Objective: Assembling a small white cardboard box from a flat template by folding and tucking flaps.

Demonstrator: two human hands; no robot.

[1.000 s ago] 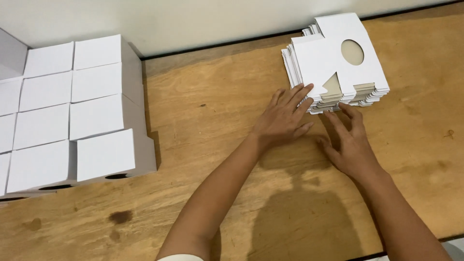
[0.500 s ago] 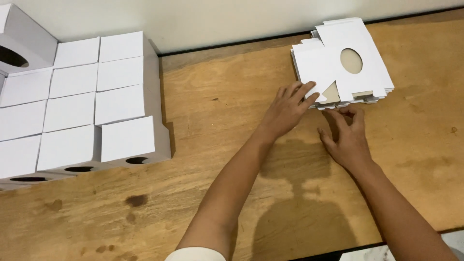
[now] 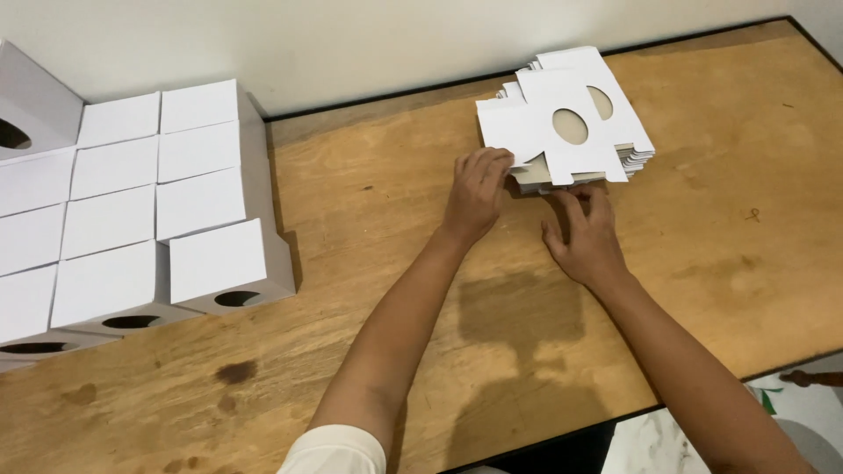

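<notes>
We've got both hands at the stack of flat white box blanks [image 3: 566,118] near the far edge of the wooden table [image 3: 369,219]. Our left hand [image 3: 479,189] pinches the top blank's near-left corner; the right hand [image 3: 584,237] lies spread open by the front edge, maybe touching. Folded white boxes [image 3: 158,202] sit well apart, far left.

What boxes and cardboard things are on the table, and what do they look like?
Stack of flat box blanks: far side of the wooden table, white card with oval cut-out holes; the left hand touches its near-left edge, the right hand lies just in front.
Folded boxes: left side, white cubes packed in rows, some showing oval holes in their fronts.
No labels, signs or screens.
</notes>
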